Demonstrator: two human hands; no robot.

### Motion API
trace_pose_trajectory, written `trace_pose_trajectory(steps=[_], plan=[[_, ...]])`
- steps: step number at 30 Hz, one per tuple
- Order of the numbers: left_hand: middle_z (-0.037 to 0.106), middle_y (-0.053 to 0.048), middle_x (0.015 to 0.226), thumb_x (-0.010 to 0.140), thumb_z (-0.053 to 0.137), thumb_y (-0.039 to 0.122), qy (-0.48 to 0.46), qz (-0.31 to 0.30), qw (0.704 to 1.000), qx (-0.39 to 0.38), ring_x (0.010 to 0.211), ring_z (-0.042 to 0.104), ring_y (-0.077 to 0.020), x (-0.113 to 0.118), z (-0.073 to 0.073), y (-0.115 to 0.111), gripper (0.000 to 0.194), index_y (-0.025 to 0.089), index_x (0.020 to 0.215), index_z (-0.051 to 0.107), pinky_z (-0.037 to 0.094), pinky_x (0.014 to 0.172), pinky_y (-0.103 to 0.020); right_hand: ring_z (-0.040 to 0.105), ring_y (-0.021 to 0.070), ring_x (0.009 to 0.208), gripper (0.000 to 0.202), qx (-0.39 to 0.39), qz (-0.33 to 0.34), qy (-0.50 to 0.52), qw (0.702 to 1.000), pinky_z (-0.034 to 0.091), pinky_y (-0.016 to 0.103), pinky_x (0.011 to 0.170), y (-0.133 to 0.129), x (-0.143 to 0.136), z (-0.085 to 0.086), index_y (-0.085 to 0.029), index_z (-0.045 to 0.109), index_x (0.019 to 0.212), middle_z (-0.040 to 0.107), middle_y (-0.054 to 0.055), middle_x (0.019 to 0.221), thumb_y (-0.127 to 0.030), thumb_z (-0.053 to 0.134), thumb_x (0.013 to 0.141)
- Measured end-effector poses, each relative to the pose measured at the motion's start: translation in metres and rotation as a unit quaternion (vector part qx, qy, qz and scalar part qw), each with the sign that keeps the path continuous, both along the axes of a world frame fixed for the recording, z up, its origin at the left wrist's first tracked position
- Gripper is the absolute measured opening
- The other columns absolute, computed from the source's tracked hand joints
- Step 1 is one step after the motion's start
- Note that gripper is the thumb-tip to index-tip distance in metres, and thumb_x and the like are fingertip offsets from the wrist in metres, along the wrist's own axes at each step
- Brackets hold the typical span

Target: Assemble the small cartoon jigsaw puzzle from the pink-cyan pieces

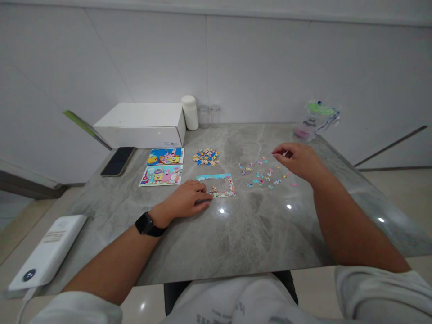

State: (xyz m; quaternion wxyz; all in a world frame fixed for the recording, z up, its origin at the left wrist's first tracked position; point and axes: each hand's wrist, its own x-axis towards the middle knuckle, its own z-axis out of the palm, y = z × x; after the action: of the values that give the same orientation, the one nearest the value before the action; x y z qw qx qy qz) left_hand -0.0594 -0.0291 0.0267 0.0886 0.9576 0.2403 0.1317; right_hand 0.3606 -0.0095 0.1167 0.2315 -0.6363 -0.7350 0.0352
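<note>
A partly assembled jigsaw puzzle (224, 176) lies on the table, its border joined and part of its middle unfilled. My left hand (189, 198), with a black watch at the wrist, rests at the puzzle's left side, fingers somewhat apart and fingertips on its lower left edge. To the right are scattered loose puzzle pieces (270, 174), several in pink, blue and yellow. Over their upper right side hovers my right hand (293, 158), thumb and index finger pinched together. Whether a piece is between those fingertips is too small to tell.
Behind the puzzle sits a heaped pile of pieces (206, 157). Two cartoon picture cards (161, 175) and a phone (119, 161) lie left. A white box (140, 135), white bottle (190, 113) and glasses (215, 117) line the back; a plastic bag (317, 120) stands back right, a power bank (49, 252) front left.
</note>
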Motion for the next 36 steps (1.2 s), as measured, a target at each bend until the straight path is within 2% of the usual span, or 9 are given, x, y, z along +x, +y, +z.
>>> trace_pose_trajectory(steps=[6, 9, 11, 14, 18, 21, 24, 29, 36], plan=[[0.071, -0.007, 0.098, 0.104, 0.059, 0.035, -0.015, -0.003, 1.0, -0.007, 0.095, 0.066, -0.0221, -0.001, -0.001, 0.001, 0.028, 0.027, 0.122, 0.079, 0.049, 0.09, -0.038, 0.066, 0.0214, 0.074, 0.02, 0.006, -0.093, 0.01, 0.996, 0.05, 0.036, 0.076, -0.007, 0.042, -0.059, -0.023, 0.078, 0.095, 0.077, 0.007, 0.088, -0.032, 0.062, 0.088], [0.072, -0.008, 0.098, 0.103, 0.06, 0.033, -0.041, 0.005, 0.999, -0.01, 0.094, 0.068, -0.0215, -0.002, -0.005, 0.003, 0.026, 0.026, 0.118, 0.081, 0.05, 0.089, -0.037, 0.067, 0.0219, 0.077, 0.022, -0.009, -0.075, 0.007, 0.997, 0.052, 0.036, 0.079, -0.007, 0.049, -0.081, -0.022, 0.078, 0.097, 0.078, 0.008, 0.093, -0.033, 0.06, 0.09], [0.074, -0.008, 0.099, 0.103, 0.06, 0.032, -0.064, 0.012, 0.998, -0.007, 0.094, 0.068, -0.0212, -0.003, -0.007, 0.004, 0.025, 0.025, 0.117, 0.08, 0.051, 0.088, -0.037, 0.067, 0.0218, 0.079, 0.022, -0.022, -0.052, -0.001, 0.998, 0.052, 0.036, 0.081, -0.006, 0.049, -0.088, -0.022, 0.078, 0.098, 0.078, 0.009, 0.095, -0.032, 0.059, 0.091], [0.075, -0.009, 0.103, 0.103, 0.058, 0.029, -0.098, 0.031, 0.995, 0.002, 0.096, 0.07, -0.0215, -0.004, -0.007, 0.006, 0.028, 0.025, 0.121, 0.079, 0.054, 0.09, -0.037, 0.067, 0.0218, 0.082, 0.025, -0.014, -0.054, -0.013, 0.998, 0.052, 0.036, 0.084, -0.005, 0.051, -0.09, -0.022, 0.078, 0.101, 0.078, 0.009, 0.098, -0.032, 0.057, 0.092], [0.076, -0.008, 0.104, 0.103, 0.057, 0.031, -0.121, 0.052, 0.991, 0.003, 0.095, 0.071, -0.0209, -0.005, -0.009, 0.01, 0.026, 0.025, 0.116, 0.079, 0.056, 0.087, -0.035, 0.068, 0.0219, 0.082, 0.027, 0.021, -0.127, -0.007, 0.992, 0.052, 0.037, 0.086, -0.005, 0.073, -0.087, -0.02, 0.079, 0.105, 0.078, 0.01, 0.1, -0.031, 0.057, 0.093], [0.077, -0.007, 0.103, 0.104, 0.058, 0.033, -0.129, 0.07, 0.989, -0.014, 0.095, 0.071, -0.0202, -0.007, -0.011, 0.013, 0.026, 0.025, 0.114, 0.08, 0.057, 0.088, -0.034, 0.067, 0.0217, 0.079, 0.025, 0.005, -0.155, -0.009, 0.988, 0.052, 0.037, 0.083, -0.006, 0.092, -0.087, -0.02, 0.079, 0.103, 0.079, 0.01, 0.099, -0.03, 0.059, 0.092], [0.076, -0.007, 0.102, 0.104, 0.058, 0.034, -0.141, 0.087, 0.986, -0.026, 0.094, 0.072, -0.0196, -0.009, -0.013, 0.014, 0.026, 0.023, 0.113, 0.08, 0.058, 0.088, -0.033, 0.066, 0.0211, 0.079, 0.023, -0.032, -0.135, -0.025, 0.99, 0.05, 0.036, 0.082, -0.007, 0.1, -0.089, -0.02, 0.08, 0.1, 0.079, 0.009, 0.099, -0.029, 0.062, 0.091], [0.076, -0.007, 0.102, 0.104, 0.057, 0.033, -0.152, 0.107, 0.982, -0.029, 0.094, 0.072, -0.0194, -0.011, -0.014, 0.015, 0.027, 0.022, 0.112, 0.08, 0.057, 0.088, -0.032, 0.065, 0.0192, 0.08, 0.022, -0.093, -0.06, -0.053, 0.992, 0.05, 0.034, 0.084, -0.006, 0.092, -0.092, -0.021, 0.082, 0.104, 0.077, 0.008, 0.101, -0.024, 0.065, 0.09], [0.076, -0.006, 0.099, 0.104, 0.057, 0.033, -0.156, 0.105, 0.982, -0.032, 0.091, 0.071, -0.0188, -0.01, -0.014, 0.015, 0.026, 0.021, 0.112, 0.079, 0.056, 0.085, -0.031, 0.068, 0.0213, 0.093, 0.024, -0.135, -0.033, -0.085, 0.987, 0.05, 0.034, 0.091, -0.005, 0.087, -0.099, -0.023, 0.083, 0.11, 0.076, 0.009, 0.104, -0.022, 0.069, 0.09]])
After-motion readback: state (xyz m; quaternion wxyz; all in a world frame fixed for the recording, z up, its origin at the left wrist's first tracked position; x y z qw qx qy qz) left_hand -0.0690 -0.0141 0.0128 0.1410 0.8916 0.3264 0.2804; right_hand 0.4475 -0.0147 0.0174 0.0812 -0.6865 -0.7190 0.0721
